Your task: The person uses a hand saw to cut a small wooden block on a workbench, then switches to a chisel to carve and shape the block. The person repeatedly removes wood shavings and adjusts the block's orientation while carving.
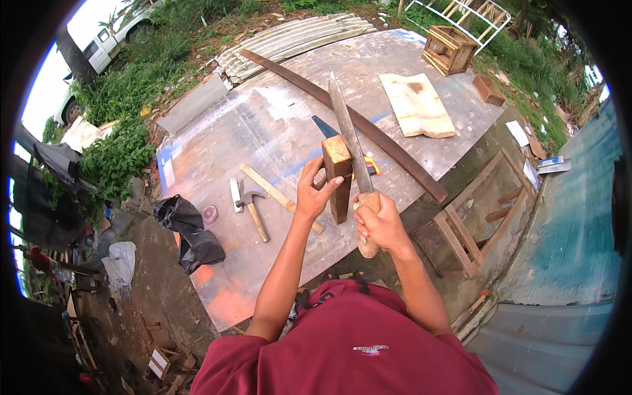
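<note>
Near the center of the frame, both hands are occupied: a worker's left hand [312, 191] grips a rectangular wooden block [338, 181], one end facing the camera, while the right hand [383, 225] wraps around the wooden handle [369, 250] of a machete [347, 128]. The blade points toward the top of the frame, just right of the block; whether they touch cannot be told. Beyond them, a partly hidden handsaw [322, 127] lies on the paint-stained surface [217, 145]. A claw hammer [255, 216] and wooden stick [266, 186] rest at center left, near a black plastic bag [194, 240]. A long brown plank [398, 155] slants across the surface.
</note>
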`<action>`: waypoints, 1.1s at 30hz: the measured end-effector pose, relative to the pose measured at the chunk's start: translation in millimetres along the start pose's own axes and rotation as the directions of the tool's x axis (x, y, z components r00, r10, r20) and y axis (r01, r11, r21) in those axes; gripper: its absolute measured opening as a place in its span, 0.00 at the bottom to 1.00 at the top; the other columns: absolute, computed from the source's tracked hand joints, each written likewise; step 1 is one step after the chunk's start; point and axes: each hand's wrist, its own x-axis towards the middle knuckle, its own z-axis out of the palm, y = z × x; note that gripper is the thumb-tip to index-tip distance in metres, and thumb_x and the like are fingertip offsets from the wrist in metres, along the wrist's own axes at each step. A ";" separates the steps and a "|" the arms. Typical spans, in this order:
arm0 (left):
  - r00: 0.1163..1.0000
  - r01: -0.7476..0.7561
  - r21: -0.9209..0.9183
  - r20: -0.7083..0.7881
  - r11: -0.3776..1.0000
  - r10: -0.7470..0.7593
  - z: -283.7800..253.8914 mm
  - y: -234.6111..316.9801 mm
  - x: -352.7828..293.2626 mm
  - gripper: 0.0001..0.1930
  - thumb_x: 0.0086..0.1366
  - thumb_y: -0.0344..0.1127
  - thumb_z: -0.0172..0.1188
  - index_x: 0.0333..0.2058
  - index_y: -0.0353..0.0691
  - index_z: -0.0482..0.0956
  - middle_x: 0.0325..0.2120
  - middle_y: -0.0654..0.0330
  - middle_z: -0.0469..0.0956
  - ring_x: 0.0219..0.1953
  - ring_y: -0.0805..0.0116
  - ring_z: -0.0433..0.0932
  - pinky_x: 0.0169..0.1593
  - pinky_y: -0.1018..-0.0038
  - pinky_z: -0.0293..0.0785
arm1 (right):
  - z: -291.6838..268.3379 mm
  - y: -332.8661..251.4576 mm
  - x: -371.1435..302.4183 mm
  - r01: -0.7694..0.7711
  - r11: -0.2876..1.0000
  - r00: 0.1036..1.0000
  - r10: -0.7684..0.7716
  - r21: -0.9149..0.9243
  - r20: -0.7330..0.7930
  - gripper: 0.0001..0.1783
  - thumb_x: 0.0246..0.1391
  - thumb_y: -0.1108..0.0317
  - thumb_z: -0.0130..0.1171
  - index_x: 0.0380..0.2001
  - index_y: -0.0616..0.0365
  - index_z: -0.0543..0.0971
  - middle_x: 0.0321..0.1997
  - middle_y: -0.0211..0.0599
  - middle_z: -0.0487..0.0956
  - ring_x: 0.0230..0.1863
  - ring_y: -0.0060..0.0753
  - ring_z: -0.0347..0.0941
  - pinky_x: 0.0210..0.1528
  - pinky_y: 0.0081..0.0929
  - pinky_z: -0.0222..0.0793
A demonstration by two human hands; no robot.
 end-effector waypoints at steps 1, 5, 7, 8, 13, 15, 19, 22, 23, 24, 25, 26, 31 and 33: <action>1.000 -0.004 -0.001 0.002 1.000 0.004 -0.6 1.0 -0.9 0.32 0.59 0.35 0.73 0.60 0.30 0.73 0.56 0.51 0.72 0.60 0.60 0.71 0.65 0.63 0.67 | -2.6 -8.8 -3.5 -0.060 0.995 0.998 0.057 0.080 0.039 0.16 0.57 0.70 0.59 0.47 0.66 0.74 0.27 0.42 0.80 0.26 0.31 0.78 0.31 0.35 0.73; 0.999 0.025 -0.019 0.045 1.000 -0.024 -6.9 -4.3 -2.1 0.35 0.59 0.36 0.73 0.63 0.35 0.70 0.60 0.56 0.68 0.64 0.60 0.68 0.62 0.59 0.73 | 15.1 -37.7 -19.3 0.141 0.986 0.984 -0.149 -0.087 -0.094 0.07 0.59 0.75 0.56 0.42 0.61 0.74 0.24 0.27 0.73 0.19 0.15 0.68 0.21 0.21 0.64; 0.998 0.050 -0.054 0.047 0.997 -0.047 -6.7 -2.8 -2.9 0.34 0.59 0.36 0.73 0.63 0.35 0.70 0.60 0.56 0.67 0.65 0.60 0.68 0.62 0.58 0.72 | 22.9 -67.8 -27.6 0.408 0.892 0.880 -0.441 -0.195 -0.178 0.07 0.59 0.76 0.57 0.41 0.62 0.74 0.26 0.28 0.74 0.21 0.14 0.68 0.24 0.20 0.65; 0.997 0.065 -0.072 0.047 0.995 -0.062 -6.5 -1.7 -5.8 0.34 0.60 0.36 0.73 0.63 0.36 0.70 0.60 0.56 0.67 0.65 0.60 0.67 0.62 0.58 0.72 | 26.1 -74.6 -30.1 0.520 0.815 0.795 -0.571 -0.256 -0.205 0.07 0.59 0.76 0.57 0.41 0.62 0.74 0.27 0.28 0.74 0.23 0.13 0.68 0.26 0.20 0.65; 0.994 0.092 -0.088 0.073 0.992 -0.085 -4.8 -4.9 -11.9 0.34 0.60 0.34 0.72 0.63 0.35 0.69 0.60 0.56 0.67 0.65 0.60 0.68 0.64 0.58 0.71 | 23.7 -34.5 -27.0 0.418 0.813 0.823 -0.528 -0.407 -0.209 0.16 0.54 0.73 0.61 0.47 0.63 0.74 0.32 0.45 0.83 0.31 0.36 0.83 0.34 0.37 0.76; 0.994 0.084 -0.092 0.074 0.992 -0.078 -5.0 -3.3 -11.9 0.34 0.60 0.33 0.72 0.63 0.35 0.69 0.60 0.57 0.66 0.65 0.60 0.68 0.65 0.58 0.71 | 17.2 -16.0 -23.0 0.113 0.851 0.964 -0.219 -0.513 -0.151 0.15 0.55 0.71 0.61 0.45 0.63 0.74 0.31 0.46 0.82 0.30 0.39 0.83 0.33 0.40 0.75; 0.996 0.063 -0.125 0.073 0.990 -0.054 -5.1 -3.0 -13.1 0.35 0.59 0.33 0.73 0.63 0.35 0.69 0.61 0.56 0.66 0.65 0.59 0.68 0.65 0.58 0.71 | 22.2 -18.0 -29.7 0.088 0.986 0.992 -0.099 -0.144 -0.076 0.12 0.56 0.70 0.59 0.41 0.64 0.73 0.24 0.43 0.78 0.26 0.38 0.78 0.31 0.41 0.73; 0.996 0.057 -0.132 0.082 0.990 -0.046 -7.1 -2.5 -14.2 0.35 0.59 0.34 0.73 0.64 0.35 0.69 0.61 0.56 0.66 0.65 0.59 0.68 0.65 0.57 0.71 | 11.6 -38.3 -37.9 -0.024 0.999 1.000 0.024 -0.040 -0.018 0.09 0.58 0.73 0.57 0.41 0.63 0.74 0.24 0.34 0.75 0.22 0.23 0.72 0.25 0.27 0.68; 0.995 0.059 -0.121 0.086 0.991 -0.049 -5.2 -1.8 -14.4 0.35 0.59 0.34 0.73 0.64 0.35 0.68 0.61 0.56 0.66 0.65 0.59 0.68 0.65 0.57 0.71 | 12.2 -44.2 -41.0 0.017 0.993 0.999 -0.022 -0.114 -0.042 0.08 0.59 0.75 0.57 0.42 0.62 0.73 0.23 0.30 0.74 0.19 0.17 0.69 0.21 0.22 0.66; 0.995 0.060 -0.106 0.090 0.993 -0.051 -6.1 0.0 -14.3 0.36 0.59 0.34 0.73 0.64 0.35 0.68 0.61 0.55 0.66 0.65 0.59 0.68 0.65 0.57 0.71 | 16.0 -60.4 -45.9 0.224 0.906 0.961 -0.266 -0.360 -0.072 0.09 0.59 0.77 0.56 0.43 0.63 0.73 0.26 0.30 0.74 0.25 0.15 0.70 0.27 0.19 0.67; 0.995 0.056 -0.106 0.084 0.993 -0.047 -7.6 0.0 -12.1 0.36 0.60 0.34 0.73 0.64 0.35 0.68 0.61 0.55 0.66 0.65 0.59 0.68 0.65 0.57 0.71 | 19.6 -77.9 -51.1 0.316 0.890 0.923 -0.369 -0.328 -0.112 0.10 0.59 0.77 0.57 0.43 0.63 0.73 0.27 0.30 0.74 0.26 0.15 0.70 0.28 0.19 0.67; 0.996 0.053 -0.109 0.081 0.993 -0.044 -8.2 -0.4 -9.7 0.36 0.60 0.34 0.73 0.65 0.35 0.68 0.61 0.55 0.66 0.65 0.59 0.68 0.65 0.57 0.71 | 23.4 -95.0 -56.9 0.403 0.864 0.872 -0.462 -0.301 -0.159 0.10 0.59 0.77 0.57 0.44 0.63 0.73 0.28 0.30 0.74 0.28 0.15 0.70 0.30 0.19 0.67; 0.994 0.069 -0.085 0.093 0.994 -0.061 -7.0 1.0 -9.7 0.37 0.59 0.34 0.73 0.65 0.35 0.67 0.61 0.54 0.66 0.65 0.58 0.69 0.65 0.57 0.71 | 34.5 -83.4 -54.7 0.528 0.772 0.746 -0.621 -0.355 -0.240 0.18 0.53 0.78 0.62 0.48 0.63 0.72 0.30 0.47 0.82 0.33 0.37 0.85 0.32 0.31 0.76; 0.995 0.055 -0.121 0.091 0.991 -0.044 -5.8 0.6 -10.8 0.37 0.59 0.34 0.73 0.65 0.34 0.67 0.61 0.54 0.66 0.65 0.58 0.68 0.65 0.57 0.71 | 32.6 -45.3 -36.9 0.314 0.837 0.878 -0.436 -0.449 -0.198 0.16 0.55 0.75 0.61 0.47 0.64 0.72 0.28 0.55 0.80 0.32 0.49 0.84 0.30 0.38 0.75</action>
